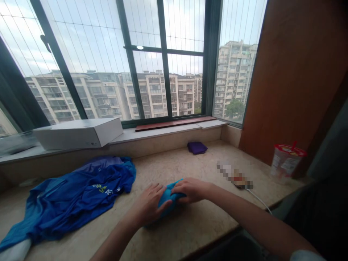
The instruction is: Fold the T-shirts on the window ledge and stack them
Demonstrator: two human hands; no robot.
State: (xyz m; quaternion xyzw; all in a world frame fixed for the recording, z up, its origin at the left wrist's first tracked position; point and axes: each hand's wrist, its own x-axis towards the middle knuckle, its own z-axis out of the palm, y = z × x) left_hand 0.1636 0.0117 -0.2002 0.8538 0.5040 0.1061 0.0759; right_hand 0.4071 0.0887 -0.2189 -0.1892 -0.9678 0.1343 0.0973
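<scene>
A bright blue cloth [168, 197], bunched into a small folded bundle, lies on the stone-look sill in front of me. My left hand [148, 203] grips its left side, with the thumb across the near face and the fingers over the top. From the right, my right hand [189, 189] closes on the upper right part with curled fingers. The cloth's underside is hidden beneath my hands. Left of the bundle, a larger blue garment [89, 194] with white and yellow print is spread out, crumpled.
A purple folded cloth [197, 147] lies near the back ledge. To the right are a pixelated phone-like object [234, 175] with a white cable [259, 200] and a clear cup [286, 163] with a red lid and straw. A white box [78, 133] rests on the ledge below the windows.
</scene>
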